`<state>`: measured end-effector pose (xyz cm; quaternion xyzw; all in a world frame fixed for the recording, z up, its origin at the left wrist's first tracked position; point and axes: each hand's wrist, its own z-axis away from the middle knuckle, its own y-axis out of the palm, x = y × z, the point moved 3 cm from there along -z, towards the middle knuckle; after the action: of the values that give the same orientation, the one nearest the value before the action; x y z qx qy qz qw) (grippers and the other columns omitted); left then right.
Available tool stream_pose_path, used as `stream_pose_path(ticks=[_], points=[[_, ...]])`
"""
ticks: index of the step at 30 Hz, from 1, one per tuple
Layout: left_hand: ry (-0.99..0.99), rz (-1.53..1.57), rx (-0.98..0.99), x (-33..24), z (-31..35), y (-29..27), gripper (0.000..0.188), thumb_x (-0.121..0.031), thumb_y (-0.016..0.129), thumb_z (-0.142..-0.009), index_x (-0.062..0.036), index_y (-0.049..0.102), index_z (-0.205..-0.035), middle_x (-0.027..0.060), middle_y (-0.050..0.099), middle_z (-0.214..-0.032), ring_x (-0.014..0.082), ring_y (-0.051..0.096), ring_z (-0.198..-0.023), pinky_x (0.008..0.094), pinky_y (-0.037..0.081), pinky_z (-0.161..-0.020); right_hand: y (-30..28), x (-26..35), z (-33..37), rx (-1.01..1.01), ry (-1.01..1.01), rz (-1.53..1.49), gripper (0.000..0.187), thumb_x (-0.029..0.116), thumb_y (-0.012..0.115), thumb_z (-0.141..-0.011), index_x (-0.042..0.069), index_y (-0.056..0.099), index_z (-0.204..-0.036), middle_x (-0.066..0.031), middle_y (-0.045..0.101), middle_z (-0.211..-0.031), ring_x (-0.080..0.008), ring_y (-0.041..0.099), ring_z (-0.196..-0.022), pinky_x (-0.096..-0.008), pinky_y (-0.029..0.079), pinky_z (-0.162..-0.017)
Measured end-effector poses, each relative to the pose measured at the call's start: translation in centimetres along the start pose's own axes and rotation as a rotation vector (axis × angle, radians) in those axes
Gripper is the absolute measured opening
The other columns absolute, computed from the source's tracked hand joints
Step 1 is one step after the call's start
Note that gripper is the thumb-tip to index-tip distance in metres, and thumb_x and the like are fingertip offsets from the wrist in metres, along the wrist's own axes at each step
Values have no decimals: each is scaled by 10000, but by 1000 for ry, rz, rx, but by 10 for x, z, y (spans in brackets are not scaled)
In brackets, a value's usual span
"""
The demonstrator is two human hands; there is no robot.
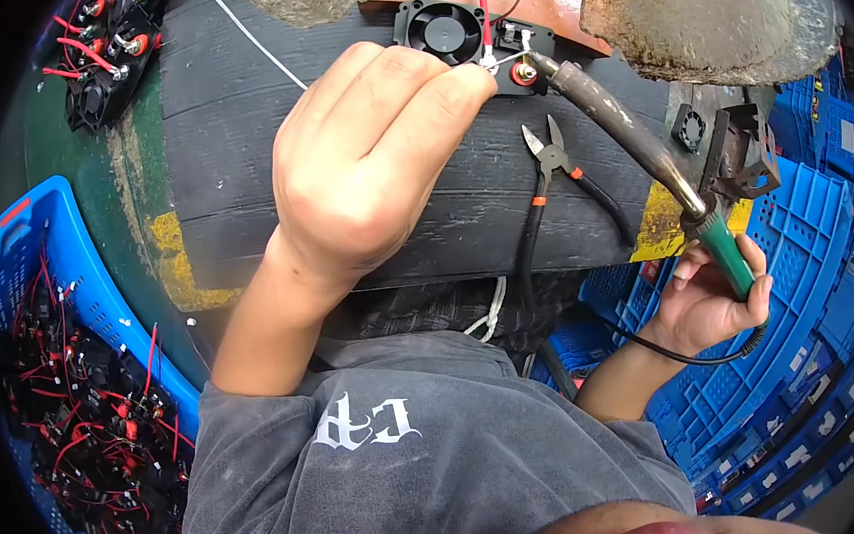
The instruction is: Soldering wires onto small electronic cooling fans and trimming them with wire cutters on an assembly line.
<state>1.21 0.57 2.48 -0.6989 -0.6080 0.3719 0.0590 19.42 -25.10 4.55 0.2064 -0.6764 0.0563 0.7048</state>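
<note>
My right hand is closed round the green handle of a soldering iron. The iron's tip touches or nearly touches a terminal on a black fan panel at the table's far side. Above that panel's near edge my left hand is pinched on thin solder wire, whose short end reaches toward the iron's tip. The wire's other part runs off to the upper left. A red wire stands up from the panel beside my fingertips, which partly hide the joint. Diagonal cutters with black handles lie on the black mat, jaws apart.
Soldering iron stand and a small fan sit at the right edge. Finished-looking fan panels are piled far left. A blue basket of wired parts stands at the left; blue crates at the right. Brown slabs lie behind.
</note>
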Motion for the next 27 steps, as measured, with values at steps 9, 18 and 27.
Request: stream_pose_path(ticks=[9,18,27], points=[[12,-10,-18,1,0,0,264,110,754,-623,6,691,-857,91,629,-749,218,611,-661,294,482,-583,-1,0,-1,10,-2,-5,495,444,466,-939,-13,634,-1029,-230,659,-781,-246,592,-484,-279,476,-387],[-9,-25,-7,1,0,-1,259,108,753,-627,1,692,-854,88,625,-749,217,610,-669,291,481,-585,2,-2,-1,-39,4,-9,500,448,458,-941,-7,636,-1046,-240,660,-770,-245,602,-489,-271,485,-390],[-26,-4,-39,2,0,1,264,113,761,-630,3,691,-859,86,622,-755,207,609,-675,284,486,-589,6,-7,-5,-57,13,-19,514,463,446,-940,2,644,-1054,-245,662,-751,-243,583,-467,-270,453,-384]])
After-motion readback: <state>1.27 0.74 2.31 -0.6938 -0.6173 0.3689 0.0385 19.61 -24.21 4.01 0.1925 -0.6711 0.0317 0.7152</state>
